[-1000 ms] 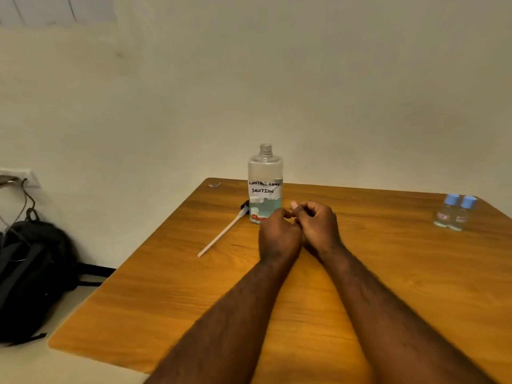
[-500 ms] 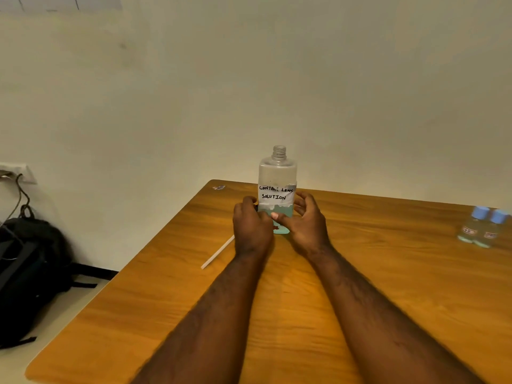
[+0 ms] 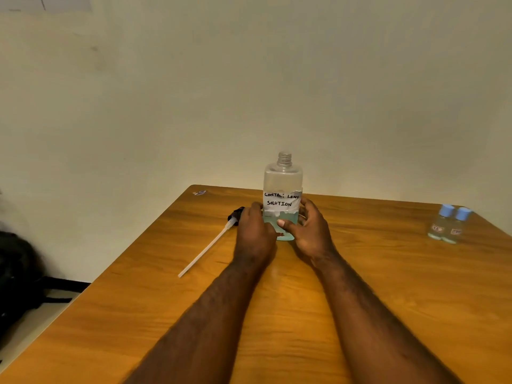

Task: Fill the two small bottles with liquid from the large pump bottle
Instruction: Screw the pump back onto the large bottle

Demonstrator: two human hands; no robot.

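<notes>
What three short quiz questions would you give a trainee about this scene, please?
1. True or false: the pump lies on the table, off the large bottle.
2. The two small bottles are: A) capped, far right; B) open, beside the large bottle; C) lying down.
3. Fill in: the left hand and right hand grip the large bottle's ____ half.
Key: 1 true; 2 A; 3 lower.

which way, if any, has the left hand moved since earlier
Yes: the left hand went forward, from in front of the contact lens solution bottle to gripping its left side.
</notes>
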